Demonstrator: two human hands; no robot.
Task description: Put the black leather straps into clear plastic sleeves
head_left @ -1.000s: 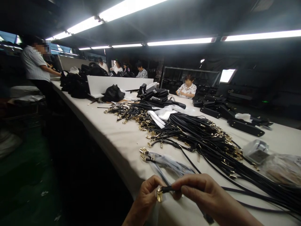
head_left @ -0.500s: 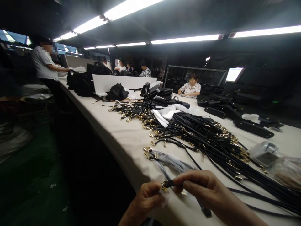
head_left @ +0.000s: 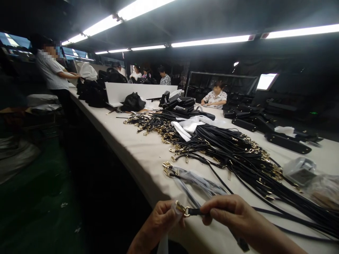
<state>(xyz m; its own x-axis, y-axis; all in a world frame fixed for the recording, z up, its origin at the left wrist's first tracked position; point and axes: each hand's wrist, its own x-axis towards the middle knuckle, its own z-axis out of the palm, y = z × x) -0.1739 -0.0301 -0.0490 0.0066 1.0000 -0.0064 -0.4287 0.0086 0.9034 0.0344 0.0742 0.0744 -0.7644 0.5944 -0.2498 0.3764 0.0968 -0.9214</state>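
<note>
Between my hands, low in the view, is a black strap (head_left: 195, 211) with a gold snap hook (head_left: 181, 207) on its end. My right hand (head_left: 227, 215) pinches the black strap just behind the metal ring. With closed fingers, my left hand (head_left: 161, 218) grips the gold hook together with a thin, whitish piece of plastic film (head_left: 173, 217). The film hangs down below the left fingers. Just beyond lie a few straps in clear plastic (head_left: 196, 180), their gold hooks pointing left. Past them spreads a big pile of black straps (head_left: 222, 144) with gold hooks.
The long pale table (head_left: 127, 148) runs away to the left. A clear plastic box (head_left: 300, 171) and a crumpled plastic bag (head_left: 325, 190) sit at right. Black bag parts (head_left: 287, 143) and a white divider (head_left: 140, 92) stand farther back. Several people work around the table.
My hands have moved slightly apart, and the gold hook now stretches out clear of the strap end. The film hangs lower from my left hand. The view shifted slightly.
</note>
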